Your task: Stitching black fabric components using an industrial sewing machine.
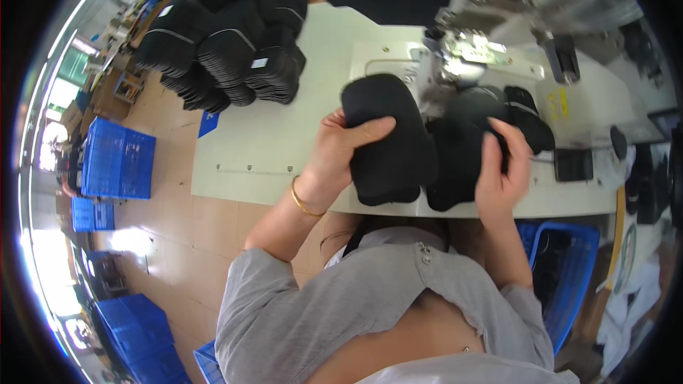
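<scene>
My left hand [341, 146] grips a small stack of black rounded fabric pads [391, 124], thumb across the top face and fingers hidden beneath. The pads are tilted above the table's near edge. My right hand [504, 174] is over more black pads [455, 163] beside them, thumb and bent fingers apart and slightly blurred; I see nothing held in it. A sewing machine [455, 57] stands just beyond, its needle area close to the pads. Right of it lies another black bundle with a pale band [528, 117].
Tall stacks of banded black pads [228, 43] stand at the table's far left. A dark flat device [573, 165] lies on the right side of the pale table [284, 135]. A blue crate [569, 277] sits below right; more blue crates [117, 156] line the left floor.
</scene>
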`<state>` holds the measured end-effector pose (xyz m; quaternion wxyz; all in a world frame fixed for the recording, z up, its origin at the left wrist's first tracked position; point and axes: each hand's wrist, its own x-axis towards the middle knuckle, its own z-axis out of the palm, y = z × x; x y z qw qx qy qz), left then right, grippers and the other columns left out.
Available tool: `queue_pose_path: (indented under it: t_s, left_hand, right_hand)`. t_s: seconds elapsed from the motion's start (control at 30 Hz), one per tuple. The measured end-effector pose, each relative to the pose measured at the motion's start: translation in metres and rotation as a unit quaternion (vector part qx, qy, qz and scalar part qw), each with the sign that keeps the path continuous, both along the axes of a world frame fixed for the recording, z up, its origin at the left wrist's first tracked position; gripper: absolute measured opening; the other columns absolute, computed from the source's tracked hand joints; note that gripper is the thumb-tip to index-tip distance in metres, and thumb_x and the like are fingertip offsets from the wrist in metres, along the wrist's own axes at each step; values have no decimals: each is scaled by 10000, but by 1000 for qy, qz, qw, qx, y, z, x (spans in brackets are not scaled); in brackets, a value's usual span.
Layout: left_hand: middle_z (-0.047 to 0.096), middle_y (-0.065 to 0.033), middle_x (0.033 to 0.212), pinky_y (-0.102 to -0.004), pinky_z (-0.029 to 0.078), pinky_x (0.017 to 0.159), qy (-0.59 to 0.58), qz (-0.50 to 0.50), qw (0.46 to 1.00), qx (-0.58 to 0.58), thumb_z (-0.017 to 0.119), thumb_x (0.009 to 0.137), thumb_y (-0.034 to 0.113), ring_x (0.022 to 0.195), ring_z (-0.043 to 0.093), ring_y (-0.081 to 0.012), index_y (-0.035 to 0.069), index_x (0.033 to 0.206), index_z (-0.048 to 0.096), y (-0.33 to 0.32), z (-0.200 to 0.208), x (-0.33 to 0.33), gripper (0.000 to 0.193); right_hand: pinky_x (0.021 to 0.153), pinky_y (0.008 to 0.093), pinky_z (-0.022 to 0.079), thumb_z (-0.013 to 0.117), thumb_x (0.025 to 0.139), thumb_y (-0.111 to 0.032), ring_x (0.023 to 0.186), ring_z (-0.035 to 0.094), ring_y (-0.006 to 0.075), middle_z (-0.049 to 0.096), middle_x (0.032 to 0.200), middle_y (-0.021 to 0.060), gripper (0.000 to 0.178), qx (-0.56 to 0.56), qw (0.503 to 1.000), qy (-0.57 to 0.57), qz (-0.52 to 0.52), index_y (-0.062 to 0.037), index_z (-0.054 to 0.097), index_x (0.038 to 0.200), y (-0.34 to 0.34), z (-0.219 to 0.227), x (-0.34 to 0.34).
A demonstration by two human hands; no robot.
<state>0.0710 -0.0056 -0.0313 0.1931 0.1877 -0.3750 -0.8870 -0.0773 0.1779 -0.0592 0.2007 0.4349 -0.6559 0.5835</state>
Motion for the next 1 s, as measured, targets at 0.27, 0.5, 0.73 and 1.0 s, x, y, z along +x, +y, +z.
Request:
queue_pose_path:
  t_s: [0.27,0.5,0.73,1.0]
  left_hand:
    - [739,-99,1067,-320,601,864,77,111,986,-102,695,923,-37,953,720,-192,19,1126,704,11,2,-16,210]
    - [730,-108,1107,-359,600,905,105,111,982,-109,649,951,-34,996,723,-223,33,1158,679,1,-10,-12,219]
    - [726,-120,1108,-360,595,913,103,93,984,-111,637,937,-62,1001,720,-228,8,1166,670,-4,-9,-13,241]
    - [718,-131,1101,-320,587,888,61,91,981,-157,686,891,-94,979,710,-209,-37,1162,650,-20,12,-35,280]
  right_hand:
    - [727,236,474,580,987,-55,860,557,60,633,951,38,146,39,845,-422,325,4,642,1104,-15,26,11]
    - [721,247,538,699,922,-48,853,646,97,662,1029,81,113,29,907,-337,251,14,626,982,-1,4,28]
    - [710,246,575,682,918,18,807,689,119,673,954,92,100,-17,898,-364,248,43,602,972,-5,5,32]
    - [681,262,584,624,962,-18,772,715,151,697,895,110,151,-40,845,-445,293,75,617,1081,-14,20,21]
